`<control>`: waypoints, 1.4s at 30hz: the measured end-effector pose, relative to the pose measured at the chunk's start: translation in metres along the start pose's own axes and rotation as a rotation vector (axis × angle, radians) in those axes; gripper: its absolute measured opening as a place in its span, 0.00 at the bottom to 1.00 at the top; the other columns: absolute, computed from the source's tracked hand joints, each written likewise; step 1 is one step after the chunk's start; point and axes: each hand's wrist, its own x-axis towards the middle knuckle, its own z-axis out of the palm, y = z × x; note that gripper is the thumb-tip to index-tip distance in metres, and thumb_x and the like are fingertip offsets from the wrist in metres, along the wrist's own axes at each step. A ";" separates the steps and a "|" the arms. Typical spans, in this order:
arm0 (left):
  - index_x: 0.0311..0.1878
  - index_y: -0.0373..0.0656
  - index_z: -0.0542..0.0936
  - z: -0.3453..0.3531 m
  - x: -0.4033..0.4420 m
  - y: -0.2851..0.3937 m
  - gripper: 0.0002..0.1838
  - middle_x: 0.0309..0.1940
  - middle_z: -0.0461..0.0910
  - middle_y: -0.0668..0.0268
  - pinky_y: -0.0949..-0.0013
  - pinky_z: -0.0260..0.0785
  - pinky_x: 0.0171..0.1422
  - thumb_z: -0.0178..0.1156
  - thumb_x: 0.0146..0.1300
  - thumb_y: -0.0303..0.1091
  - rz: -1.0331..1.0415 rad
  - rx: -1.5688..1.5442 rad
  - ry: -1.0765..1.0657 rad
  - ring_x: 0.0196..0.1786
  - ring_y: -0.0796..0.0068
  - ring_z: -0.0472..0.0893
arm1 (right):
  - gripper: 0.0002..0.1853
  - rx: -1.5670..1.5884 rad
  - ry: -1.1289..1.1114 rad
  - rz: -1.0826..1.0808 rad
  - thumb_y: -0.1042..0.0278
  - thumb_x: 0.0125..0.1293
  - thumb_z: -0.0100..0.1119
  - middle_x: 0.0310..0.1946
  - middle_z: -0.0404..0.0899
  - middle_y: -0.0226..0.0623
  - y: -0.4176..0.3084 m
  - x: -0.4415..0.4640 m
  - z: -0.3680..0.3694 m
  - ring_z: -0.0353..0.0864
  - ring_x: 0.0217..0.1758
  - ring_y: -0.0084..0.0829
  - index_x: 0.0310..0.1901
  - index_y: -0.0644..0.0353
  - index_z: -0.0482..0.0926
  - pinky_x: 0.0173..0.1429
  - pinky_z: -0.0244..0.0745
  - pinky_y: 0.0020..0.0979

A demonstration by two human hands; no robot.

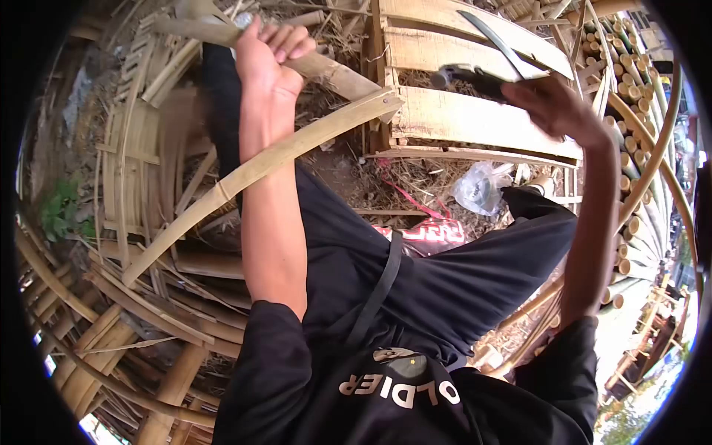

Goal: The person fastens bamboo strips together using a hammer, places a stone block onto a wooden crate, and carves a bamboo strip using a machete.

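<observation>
My left hand (274,55) is closed around a bamboo strip (326,72) near the top of the head view. A second bamboo strip (222,191) meets it at its right end and crosses over my left forearm, slanting down to the left. On the right, my right hand (545,107) is closed on the dark handle of a tool (475,80), slightly blurred. A long curved metal blade (493,43) shows above that hand, over the wooden slats. How the blade joins the handle is hard to make out.
A slatted wooden crate (475,119) stands in front of my legs. Cut bamboo poles (630,148) are stacked at the right. A clear plastic bag (480,189) and a red-and-white packet (437,233) lie between my legs. Bamboo pieces (159,319) lie at the left.
</observation>
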 end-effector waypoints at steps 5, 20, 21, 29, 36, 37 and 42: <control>0.31 0.47 0.60 0.015 0.037 -0.018 0.17 0.16 0.54 0.72 0.67 0.50 0.20 0.42 0.79 0.44 0.027 0.318 0.543 0.14 0.76 0.53 | 0.26 0.649 0.235 -0.030 0.45 0.75 0.58 0.14 0.63 0.20 0.072 -0.053 0.121 0.59 0.16 0.16 0.26 0.59 0.77 0.20 0.52 0.25; 0.32 0.35 0.73 0.045 0.024 -0.129 0.35 0.18 0.71 0.64 0.65 0.63 0.15 0.48 0.75 0.64 0.010 0.899 0.659 0.14 0.71 0.71 | 0.15 1.254 0.448 0.099 0.62 0.70 0.67 0.25 0.71 0.27 0.114 -0.089 0.142 0.62 0.21 0.15 0.46 0.62 0.74 0.23 0.55 0.23; 0.31 0.34 0.74 0.045 0.020 -0.135 0.35 0.18 0.71 0.64 0.64 0.64 0.15 0.49 0.75 0.64 -0.008 0.888 0.677 0.14 0.72 0.71 | 0.16 1.224 0.474 0.093 0.58 0.71 0.66 0.25 0.70 0.26 0.114 -0.088 0.143 0.61 0.20 0.14 0.45 0.62 0.75 0.22 0.54 0.22; 0.53 0.28 0.72 -0.025 0.058 -0.175 0.24 0.36 0.82 0.50 0.55 0.77 0.41 0.52 0.78 0.47 0.254 1.284 0.619 0.33 0.55 0.84 | 0.21 0.795 0.671 0.067 0.50 0.76 0.58 0.23 0.75 0.30 0.100 -0.069 0.159 0.71 0.26 0.20 0.43 0.66 0.80 0.31 0.67 0.29; 0.42 0.33 0.72 0.024 0.007 -0.171 0.16 0.28 0.78 0.56 0.52 0.73 0.41 0.57 0.74 0.40 0.244 1.357 0.590 0.30 0.61 0.80 | 0.19 0.571 0.604 -0.082 0.54 0.75 0.61 0.22 0.76 0.46 0.026 -0.079 0.175 0.75 0.23 0.32 0.46 0.68 0.77 0.30 0.69 0.37; 0.42 0.32 0.73 0.029 0.003 -0.166 0.21 0.28 0.79 0.57 0.48 0.74 0.45 0.60 0.73 0.45 0.291 1.465 0.560 0.34 0.58 0.83 | 0.18 0.521 0.599 -0.081 0.56 0.74 0.61 0.21 0.76 0.49 0.014 -0.079 0.177 0.77 0.22 0.36 0.45 0.67 0.76 0.30 0.69 0.38; 0.69 0.28 0.64 0.015 -0.008 -0.162 0.34 0.73 0.56 0.43 0.40 0.48 0.74 0.58 0.72 0.46 0.484 1.902 0.389 0.77 0.50 0.53 | 0.15 0.501 0.573 -0.091 0.60 0.74 0.61 0.23 0.77 0.51 0.005 -0.063 0.207 0.80 0.24 0.43 0.48 0.65 0.75 0.32 0.71 0.39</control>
